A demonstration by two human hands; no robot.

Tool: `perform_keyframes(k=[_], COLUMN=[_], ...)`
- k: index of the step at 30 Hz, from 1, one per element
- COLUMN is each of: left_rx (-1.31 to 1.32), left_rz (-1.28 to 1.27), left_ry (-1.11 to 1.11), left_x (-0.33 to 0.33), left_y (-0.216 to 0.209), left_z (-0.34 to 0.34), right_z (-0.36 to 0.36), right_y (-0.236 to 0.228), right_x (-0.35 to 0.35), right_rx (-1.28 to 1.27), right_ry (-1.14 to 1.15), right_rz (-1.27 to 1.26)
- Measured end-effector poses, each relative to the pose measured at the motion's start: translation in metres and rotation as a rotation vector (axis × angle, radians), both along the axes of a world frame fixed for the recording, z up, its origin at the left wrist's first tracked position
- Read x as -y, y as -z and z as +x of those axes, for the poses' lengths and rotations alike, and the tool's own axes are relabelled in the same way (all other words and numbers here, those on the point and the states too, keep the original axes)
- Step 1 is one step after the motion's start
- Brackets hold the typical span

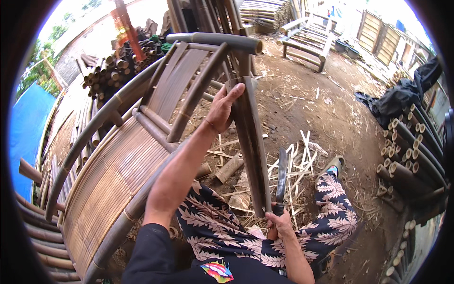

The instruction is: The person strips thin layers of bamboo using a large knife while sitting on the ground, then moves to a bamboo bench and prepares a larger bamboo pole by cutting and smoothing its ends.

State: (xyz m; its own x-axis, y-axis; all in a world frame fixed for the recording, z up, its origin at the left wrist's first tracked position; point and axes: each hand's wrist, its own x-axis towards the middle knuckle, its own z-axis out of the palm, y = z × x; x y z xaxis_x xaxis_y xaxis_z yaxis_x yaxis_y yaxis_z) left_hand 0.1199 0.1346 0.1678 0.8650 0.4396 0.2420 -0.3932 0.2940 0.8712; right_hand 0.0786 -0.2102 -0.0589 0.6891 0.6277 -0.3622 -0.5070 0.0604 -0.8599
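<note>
A long half-round piece of split bamboo stands tilted in front of me, its hollow dark side showing. My left hand is closed around its upper end. Low down by my lap, my right hand grips the handle of a machete, whose dark blade points up and away beside the bamboo. The right thumb and fingers are close to the bamboo's lower end; whether they touch it I cannot tell. Pale bamboo strips and short bamboo offcuts lie on the ground beyond my lap.
A bamboo chair with a slatted seat stands close on my left. Cut bamboo poles are stacked at the right under dark cloth. More poles lie far left. A bamboo frame stands at the back on shaving-strewn dirt.
</note>
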Motion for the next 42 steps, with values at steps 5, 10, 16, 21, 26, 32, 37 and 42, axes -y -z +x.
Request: perform_keyframes(k=[5,10,16,21,26,32,37,42], left_rx=[0.106,0.048,-0.191,-0.165,-0.075,-0.024,-0.083,-0.329], left_rz=[0.366,0.519,0.759,0.801,0.776,0.946,0.844,0.654], left_ry=[-0.169,-0.217,-0.072,0.062,0.079,-0.042,-0.153,-0.082], left_x=[0.033,0.044,0.025,0.042,0.054,0.057,0.039,-0.006], left_y=[0.011,0.063,0.148,0.132,0.135,0.132,0.143,0.127], left_z=[0.027,0.062,0.068,0.070,0.068,0.065,0.073,0.070], right_z=[0.026,0.055,0.058,0.071,0.089,0.095,0.098,0.103], right_y=[-0.036,-0.058,-0.103,-0.102,-0.108,-0.104,-0.103,-0.099], right_x=[0.005,0.037,0.025,0.005,-0.020,-0.044,-0.045,-0.025], right_rx=[0.135,0.509,0.330,0.684,0.620,0.654,0.515,0.317], right_ry=[0.209,0.277,0.166,0.134,0.059,0.022,0.053,0.139], right_rz=[-0.174,-0.348,-0.258,-0.300,-0.342,-0.347,-0.241,-0.228])
